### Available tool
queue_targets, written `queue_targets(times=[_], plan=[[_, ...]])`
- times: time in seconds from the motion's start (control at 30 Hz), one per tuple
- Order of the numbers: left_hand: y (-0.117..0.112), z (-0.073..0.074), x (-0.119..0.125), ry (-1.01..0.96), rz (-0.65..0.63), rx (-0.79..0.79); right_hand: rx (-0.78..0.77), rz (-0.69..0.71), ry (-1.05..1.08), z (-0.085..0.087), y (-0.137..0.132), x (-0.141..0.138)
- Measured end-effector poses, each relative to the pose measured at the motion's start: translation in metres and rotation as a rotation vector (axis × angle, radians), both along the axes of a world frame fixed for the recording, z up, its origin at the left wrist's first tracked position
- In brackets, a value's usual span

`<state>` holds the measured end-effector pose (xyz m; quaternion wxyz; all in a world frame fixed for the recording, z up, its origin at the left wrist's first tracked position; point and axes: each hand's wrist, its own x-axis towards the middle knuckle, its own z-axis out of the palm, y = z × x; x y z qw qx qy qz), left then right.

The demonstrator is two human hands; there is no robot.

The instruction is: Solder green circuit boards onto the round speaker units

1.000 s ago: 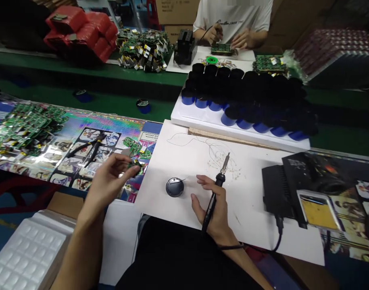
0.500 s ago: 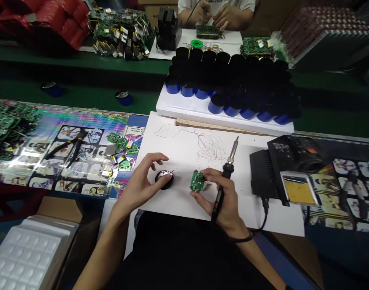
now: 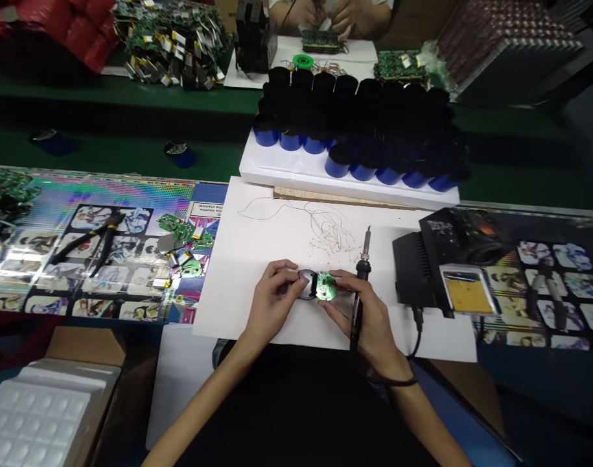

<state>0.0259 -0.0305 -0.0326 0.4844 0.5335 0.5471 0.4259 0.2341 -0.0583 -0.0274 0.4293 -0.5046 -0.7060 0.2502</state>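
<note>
My left hand (image 3: 271, 301) is closed, with thumb and fingertips pinching a round black-rimmed part (image 3: 306, 293) that has a pale face. Beside that part, very close or touching, is a small green circuit board (image 3: 326, 286). My right hand (image 3: 367, 311) grips the board by its right edge between thumb and fingers. The same hand also carries a soldering iron (image 3: 363, 267), its tip pointing up and away from me. Fine wires and tiny pale bits (image 3: 332, 239) lie on the white work sheet (image 3: 228, 285) just beyond my hands.
Rows of blue-and-black cups (image 3: 337, 162) stand on a white tray behind the sheet. On the right are a black soldering station (image 3: 415, 269) and a yellow sponge (image 3: 466, 293). Pliers (image 3: 89, 243) and loose boards (image 3: 177, 230) lie left. Across the bench a co-worker's hands (image 3: 342, 16) handle boards.
My left hand has moved right and closed on the round part, lifting it to the board. The board has turned and shifted slightly right, with the iron still in my right hand.
</note>
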Motion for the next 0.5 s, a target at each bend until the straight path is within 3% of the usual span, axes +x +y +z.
queue_targets(times=[0.13, 0.3, 0.5], plan=[[-0.0005, 0.0007, 0.0103, -0.235, 0.005, -0.128, -0.007, 0.026, -0.071, 0.004, -0.0031, 0.0003], [-0.0063, 0.0035, 0.0059, -0.254, 0.06, -0.106, -0.009, 0.072, -0.123, 0.0055, -0.0042, -0.0042], [-0.0049, 0.0041, 0.0035, -0.334, 0.077, -0.167, 0.133, 0.044, -0.12, 0.0003, 0.0026, -0.0057]])
